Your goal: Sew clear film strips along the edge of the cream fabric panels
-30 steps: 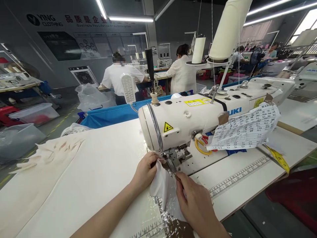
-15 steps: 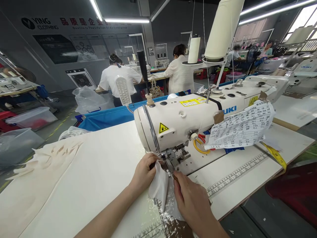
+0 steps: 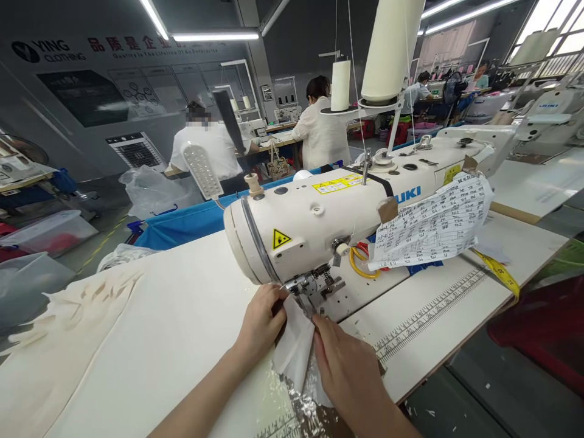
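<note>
White fabric piece between left hand, right hand

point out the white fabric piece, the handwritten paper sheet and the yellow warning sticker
white fabric piece (image 3: 294, 350), head view, on its middle fold
handwritten paper sheet (image 3: 433, 222), head view, on its centre
yellow warning sticker (image 3: 280, 239), head view, on the triangle

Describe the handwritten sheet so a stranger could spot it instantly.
Start at the big cream sewing machine mid-table. On its front, right of the blue logo, hangs a paper sheet held by brown tape. It alone is covered with rows of handwriting.
</note>
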### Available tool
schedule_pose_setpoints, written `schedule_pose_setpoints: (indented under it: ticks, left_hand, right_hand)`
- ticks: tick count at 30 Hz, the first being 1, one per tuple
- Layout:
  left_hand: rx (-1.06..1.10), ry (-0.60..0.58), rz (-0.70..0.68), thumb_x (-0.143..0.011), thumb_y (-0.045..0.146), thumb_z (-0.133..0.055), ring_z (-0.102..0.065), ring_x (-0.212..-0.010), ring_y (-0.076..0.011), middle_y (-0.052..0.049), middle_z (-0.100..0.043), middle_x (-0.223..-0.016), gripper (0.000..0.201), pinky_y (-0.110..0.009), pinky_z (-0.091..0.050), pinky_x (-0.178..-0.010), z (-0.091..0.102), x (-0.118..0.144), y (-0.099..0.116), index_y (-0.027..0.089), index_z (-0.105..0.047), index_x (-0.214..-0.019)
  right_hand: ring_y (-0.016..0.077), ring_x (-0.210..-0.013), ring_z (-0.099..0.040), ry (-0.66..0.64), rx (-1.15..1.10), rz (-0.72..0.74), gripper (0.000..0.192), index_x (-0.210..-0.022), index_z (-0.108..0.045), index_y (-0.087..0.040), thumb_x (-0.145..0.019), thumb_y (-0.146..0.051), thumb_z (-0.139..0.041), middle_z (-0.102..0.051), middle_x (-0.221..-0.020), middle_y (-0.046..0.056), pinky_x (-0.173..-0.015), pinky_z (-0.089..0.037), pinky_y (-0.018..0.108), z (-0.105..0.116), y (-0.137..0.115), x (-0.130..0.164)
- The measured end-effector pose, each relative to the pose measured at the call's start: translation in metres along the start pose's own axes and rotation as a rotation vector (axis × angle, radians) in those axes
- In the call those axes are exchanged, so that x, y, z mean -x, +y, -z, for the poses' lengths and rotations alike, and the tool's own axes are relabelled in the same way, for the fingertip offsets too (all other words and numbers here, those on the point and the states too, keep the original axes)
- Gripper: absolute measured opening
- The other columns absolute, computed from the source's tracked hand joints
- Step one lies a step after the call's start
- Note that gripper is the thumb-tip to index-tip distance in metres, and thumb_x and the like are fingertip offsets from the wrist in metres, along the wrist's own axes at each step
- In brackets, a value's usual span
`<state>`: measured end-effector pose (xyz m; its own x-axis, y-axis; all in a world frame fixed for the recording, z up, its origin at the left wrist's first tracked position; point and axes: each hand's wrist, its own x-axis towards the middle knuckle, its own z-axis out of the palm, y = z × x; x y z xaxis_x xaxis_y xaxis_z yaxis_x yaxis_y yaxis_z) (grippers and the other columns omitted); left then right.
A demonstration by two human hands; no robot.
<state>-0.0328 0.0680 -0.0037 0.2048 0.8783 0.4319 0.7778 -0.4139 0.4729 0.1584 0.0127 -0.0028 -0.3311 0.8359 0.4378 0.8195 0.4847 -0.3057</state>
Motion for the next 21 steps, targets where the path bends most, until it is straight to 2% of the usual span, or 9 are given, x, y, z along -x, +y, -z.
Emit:
schedule_pose_setpoints:
  ticks: [3,7,9,13,17,20,21]
  left_hand:
    - [0.025,-0.014,0.022,-0.072,0.009,-0.04,-0.06,-0.083,-0.02,-0.004,-0.065,-0.088,0.027,-0.032,-0.05,-0.071,0.001,0.0,-0.002,0.019,-0.061,-0.085]
    - [0.019,-0.004,-0.023,-0.074,0.008,-0.041,-0.06,-0.084,-0.0191,-0.004,-0.065,-0.088,0.024,-0.031,-0.05,-0.071,0.003,0.001,-0.002,0.02,-0.06,-0.084]
    - [-0.007,0.01,-0.08,-0.075,0.006,-0.042,-0.059,-0.083,-0.019,-0.004,-0.065,-0.087,0.024,-0.03,-0.05,-0.07,0.003,0.0,-0.001,0.02,-0.06,-0.083]
    - [-0.082,0.052,-0.286,-0.079,0.003,-0.042,-0.058,-0.083,-0.0202,-0.006,-0.066,-0.088,0.025,-0.032,-0.051,-0.07,0.005,-0.002,0.004,0.019,-0.06,-0.086]
    - [-0.112,-0.102,-0.359,-0.083,0.002,-0.04,-0.058,-0.091,-0.0215,-0.009,-0.066,-0.098,0.033,-0.035,-0.053,-0.077,0.015,-0.003,0.009,0.018,-0.065,-0.097]
    - [-0.149,-0.244,-0.352,-0.082,0.003,-0.039,-0.055,-0.096,-0.0234,-0.011,-0.063,-0.108,0.04,-0.039,-0.054,-0.081,0.024,-0.001,0.015,0.018,-0.066,-0.107]
    - [-0.173,-0.276,-0.343,-0.082,0.003,-0.039,-0.055,-0.097,-0.0242,-0.012,-0.062,-0.11,0.041,-0.04,-0.054,-0.081,0.027,0.001,0.017,0.018,-0.066,-0.108]
  right_hand:
    - [0.02,-0.059,-0.071,0.002,-0.004,-0.005,0.027,-0.112,-0.06,-0.015,-0.092,-0.01,-0.041,-0.073,-0.082,0.003,-0.046,-0.049,0.031,0.001,0.0,0.0]
    - [0.0203,-0.058,-0.071,-0.025,0.009,-0.03,0.025,-0.11,-0.061,-0.016,-0.089,-0.009,-0.048,-0.073,-0.08,0.002,-0.046,-0.049,0.032,0.001,-0.001,-0.001]
    - [0.0206,-0.059,-0.071,-0.037,0.02,-0.041,0.025,-0.109,-0.061,-0.016,-0.088,-0.008,-0.05,-0.073,-0.08,0.002,-0.045,-0.05,0.032,0.0,-0.002,-0.002]
    - [0.0205,-0.059,-0.071,-0.008,0.073,-0.03,0.029,-0.112,-0.061,-0.013,-0.087,-0.006,-0.049,-0.074,-0.081,0.005,-0.044,-0.05,0.03,-0.005,-0.002,-0.004]
    - [0.0194,-0.059,-0.072,0.05,0.041,0.004,0.029,-0.115,-0.058,-0.011,-0.092,-0.01,-0.041,-0.076,-0.085,0.008,-0.043,-0.049,0.027,0.001,0.003,0.01]
    - [0.0167,-0.054,-0.07,-0.025,-0.171,-0.027,0.025,-0.115,-0.054,-0.02,-0.095,-0.019,-0.039,-0.075,-0.078,0.003,-0.041,-0.048,0.022,0.014,0.006,0.04]
    - [0.0164,-0.051,-0.069,-0.054,-0.231,-0.088,0.024,-0.112,-0.054,-0.024,-0.095,-0.021,-0.038,-0.073,-0.071,0.0,-0.041,-0.048,0.022,0.018,0.005,0.053]
